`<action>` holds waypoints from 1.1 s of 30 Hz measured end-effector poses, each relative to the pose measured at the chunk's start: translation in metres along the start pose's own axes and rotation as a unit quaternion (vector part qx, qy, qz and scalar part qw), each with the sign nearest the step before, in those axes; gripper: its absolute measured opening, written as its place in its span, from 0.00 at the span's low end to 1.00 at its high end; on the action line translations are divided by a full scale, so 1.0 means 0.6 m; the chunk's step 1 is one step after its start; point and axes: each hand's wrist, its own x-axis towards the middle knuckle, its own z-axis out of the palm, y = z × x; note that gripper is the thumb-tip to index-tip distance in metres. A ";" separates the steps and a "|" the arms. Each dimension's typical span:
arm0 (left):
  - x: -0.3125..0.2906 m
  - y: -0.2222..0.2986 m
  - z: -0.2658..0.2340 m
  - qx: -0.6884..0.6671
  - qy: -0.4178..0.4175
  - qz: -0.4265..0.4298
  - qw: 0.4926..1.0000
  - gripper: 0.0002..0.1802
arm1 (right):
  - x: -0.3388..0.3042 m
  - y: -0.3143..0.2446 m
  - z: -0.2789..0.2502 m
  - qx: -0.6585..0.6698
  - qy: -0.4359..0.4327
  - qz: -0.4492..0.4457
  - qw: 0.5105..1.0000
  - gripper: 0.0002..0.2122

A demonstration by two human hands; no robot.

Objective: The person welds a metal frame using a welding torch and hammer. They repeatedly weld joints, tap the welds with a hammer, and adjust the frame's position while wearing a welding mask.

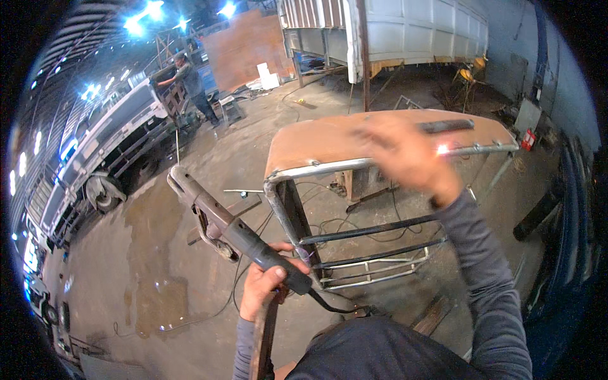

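Observation:
My left hand [263, 285] is closed around the black handle of a welding electrode holder [253, 244], whose jaw end points up and left. A narrow brown board [266, 339], seen edge-on, runs down from under that hand. Over a brown sheet [316, 142] on a metal tube frame [323, 168], my right hand [402, 152] is smeared by motion, so its grip is unclear. A dark rod-like handle [446, 125] shows just beyond it; whether the hand holds it, I cannot tell. A red-hot spot [442, 149] glows on the frame's edge beside that hand.
Cables [380, 234] lie on the floor under the frame. At left stands a truck [114, 136] with a person [193, 88] beside it. A large white truck body [418, 35] is at the back. A dark cylinder [538, 212] lies at right.

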 end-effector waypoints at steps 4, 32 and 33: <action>0.049 -0.042 -0.056 -0.083 0.018 0.019 0.996 0.43 | -0.071 0.181 -0.131 -0.123 -0.125 0.231 0.957 0.22; 0.085 -0.156 -0.170 -0.186 0.067 -0.029 0.980 0.35 | -0.234 0.060 -0.341 -0.220 -0.111 0.424 0.872 0.24; 0.083 -0.149 -0.162 -0.191 0.066 -0.032 0.979 0.35 | -0.227 0.060 -0.348 -0.219 -0.126 0.418 0.873 0.24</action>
